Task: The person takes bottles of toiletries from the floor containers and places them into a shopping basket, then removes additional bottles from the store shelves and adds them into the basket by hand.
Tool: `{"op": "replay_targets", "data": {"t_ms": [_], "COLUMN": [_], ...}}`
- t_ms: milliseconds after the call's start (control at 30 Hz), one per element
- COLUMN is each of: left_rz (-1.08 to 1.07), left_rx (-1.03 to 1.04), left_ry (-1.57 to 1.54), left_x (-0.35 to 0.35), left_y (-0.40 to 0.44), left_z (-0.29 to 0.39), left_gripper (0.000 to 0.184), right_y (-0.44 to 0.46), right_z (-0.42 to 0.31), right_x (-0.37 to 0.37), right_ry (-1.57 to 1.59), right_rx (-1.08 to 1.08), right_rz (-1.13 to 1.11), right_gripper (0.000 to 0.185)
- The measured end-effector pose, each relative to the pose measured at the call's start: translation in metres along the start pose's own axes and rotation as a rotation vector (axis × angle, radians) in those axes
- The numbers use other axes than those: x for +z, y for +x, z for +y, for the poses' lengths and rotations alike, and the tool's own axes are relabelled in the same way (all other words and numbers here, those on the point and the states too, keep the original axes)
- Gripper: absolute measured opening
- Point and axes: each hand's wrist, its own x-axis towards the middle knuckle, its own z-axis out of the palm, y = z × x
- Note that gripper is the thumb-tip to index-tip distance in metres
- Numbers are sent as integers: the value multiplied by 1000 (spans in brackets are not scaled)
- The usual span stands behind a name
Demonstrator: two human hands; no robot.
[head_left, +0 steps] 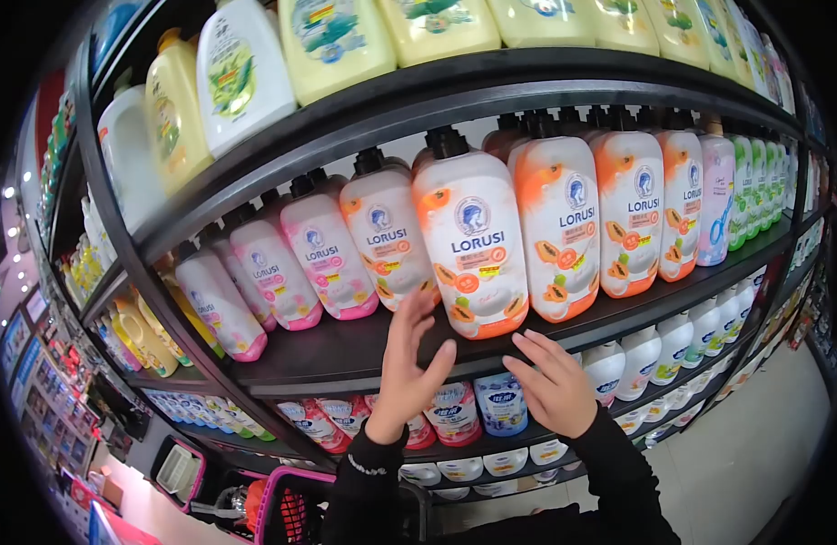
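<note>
My left hand [409, 368] is raised at the shelf edge with fingers and thumb apart, holding nothing. Its fingertips overlap the lower part of an orange-and-white LORUSI pump bottle [382, 232]; whether they touch it I cannot tell. To its right stands a larger-looking LORUSI bottle [473, 236] with papaya pictures and a black pump, upright near the shelf's front. My right hand [556, 386] is just below and right of that bottle's base, fingers spread and nothing in them. Another papaya-print bottle [564, 227] stands above the right hand.
Pink-and-white bottles [328, 241] fill the left of this black shelf [337, 350]. Yellow bottles [332, 41] stand on the shelf above. Below are blue [501, 406] and white bottles [641, 363]. A black basket with a pink rim [271, 495] is at lower left.
</note>
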Motion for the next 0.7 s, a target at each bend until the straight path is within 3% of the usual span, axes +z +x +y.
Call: {"op": "replay_targets", "data": {"t_ms": [233, 700], "left_rz": [149, 130], "left_rx": [-72, -229], "left_ry": [-73, -196], "left_x": [29, 32], "left_y": [52, 69], "left_z": [-12, -16], "left_gripper": [81, 71], "right_y": [14, 19], "right_z": [22, 31], "right_x": [7, 10], "right_ry": [-49, 22], "right_rx": [-89, -77], "right_rz": [16, -6], "right_gripper": [38, 48]}}
